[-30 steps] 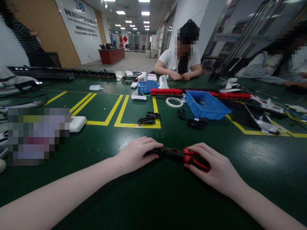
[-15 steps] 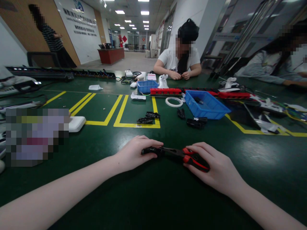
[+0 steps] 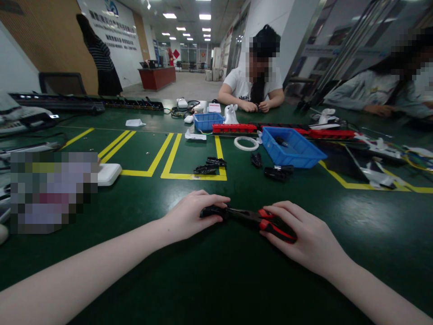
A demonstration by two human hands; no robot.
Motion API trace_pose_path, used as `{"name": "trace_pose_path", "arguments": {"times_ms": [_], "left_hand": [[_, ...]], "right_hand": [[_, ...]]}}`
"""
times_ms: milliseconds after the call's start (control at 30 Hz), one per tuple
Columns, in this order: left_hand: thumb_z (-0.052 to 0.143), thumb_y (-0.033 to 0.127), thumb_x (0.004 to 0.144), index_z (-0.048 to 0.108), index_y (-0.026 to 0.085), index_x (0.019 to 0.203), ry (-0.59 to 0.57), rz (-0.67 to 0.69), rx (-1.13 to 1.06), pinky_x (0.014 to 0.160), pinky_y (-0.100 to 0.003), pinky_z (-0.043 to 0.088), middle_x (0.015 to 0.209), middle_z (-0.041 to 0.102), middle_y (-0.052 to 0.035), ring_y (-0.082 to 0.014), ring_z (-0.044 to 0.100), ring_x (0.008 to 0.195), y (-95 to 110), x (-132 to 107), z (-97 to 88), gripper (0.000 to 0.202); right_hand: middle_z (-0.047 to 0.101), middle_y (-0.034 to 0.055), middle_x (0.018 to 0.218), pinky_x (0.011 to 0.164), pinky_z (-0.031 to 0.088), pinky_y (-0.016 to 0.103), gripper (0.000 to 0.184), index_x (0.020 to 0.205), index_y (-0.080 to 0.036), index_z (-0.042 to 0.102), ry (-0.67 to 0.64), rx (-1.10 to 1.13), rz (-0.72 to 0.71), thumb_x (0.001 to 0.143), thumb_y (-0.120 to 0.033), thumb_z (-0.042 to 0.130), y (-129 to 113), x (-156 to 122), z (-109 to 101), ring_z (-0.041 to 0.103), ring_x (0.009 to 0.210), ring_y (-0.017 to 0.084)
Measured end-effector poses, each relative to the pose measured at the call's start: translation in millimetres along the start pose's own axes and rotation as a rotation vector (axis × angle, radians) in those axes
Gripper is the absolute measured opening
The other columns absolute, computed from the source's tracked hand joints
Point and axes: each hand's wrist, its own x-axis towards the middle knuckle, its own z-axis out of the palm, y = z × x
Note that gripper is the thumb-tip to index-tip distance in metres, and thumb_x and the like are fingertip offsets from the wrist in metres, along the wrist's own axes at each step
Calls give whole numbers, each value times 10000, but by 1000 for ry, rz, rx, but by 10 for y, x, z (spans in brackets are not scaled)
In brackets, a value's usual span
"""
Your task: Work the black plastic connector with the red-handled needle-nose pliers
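Note:
My left hand is closed around a small black part, its fingers along the top and the thumb below. What kind of part it is I cannot make out. Long-nose pliers with red and black handles are held in my right hand, their jaws pointing left. The jaw tips meet the right end of the black part; whether they grip it is too dark to tell. Beyond my hands lie two black pieces beside yellow tape, and other black pieces further right.
A blue bin with a dark item in it stands behind the black pieces, beside a white tape roll. Red strips run across the table behind. At left is a white box. A person sits opposite.
My hands, the black part and the pliers stay almost where they were. In the background, a standing person has moved right, and the person at the far right has shifted.

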Motion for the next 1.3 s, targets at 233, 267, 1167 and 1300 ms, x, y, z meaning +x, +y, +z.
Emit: {"name": "trace_pose_path", "arguments": {"times_ms": [233,267,1167,1300], "left_hand": [[688,92,887,614,218,1277,-6,2,18,923,-404,549,1196,713,-40,-222,637,1088,49,-1,-11,416],[688,97,889,622,213,1261,-5,9,25,931,-406,545,1187,713,-41,-223,635,1088,52,-4,-10,394],[677,92,903,640,200,1249,-12,59,-5,993,-427,547,1266,638,-56,-216,609,1151,13,-2,-8,365],[675,83,901,641,200,1256,-18,63,-18,996,-424,548,1267,634,-58,-214,610,1155,12,-1,-5,375]], "right_hand": [[665,69,1110,714,594,331,318,1196,-253,604,-40,88,56,914,-400,614,33,-37,61,694,896,214],[664,66,1111,718,594,326,316,1197,-256,603,-52,99,63,916,-401,615,31,-34,64,695,900,211],[654,68,1120,741,592,334,320,1203,-250,600,-37,114,66,921,-401,616,28,-28,84,681,926,214],[654,71,1120,732,592,327,317,1203,-249,597,-46,122,58,919,-386,625,15,-25,93,679,922,213]]}}
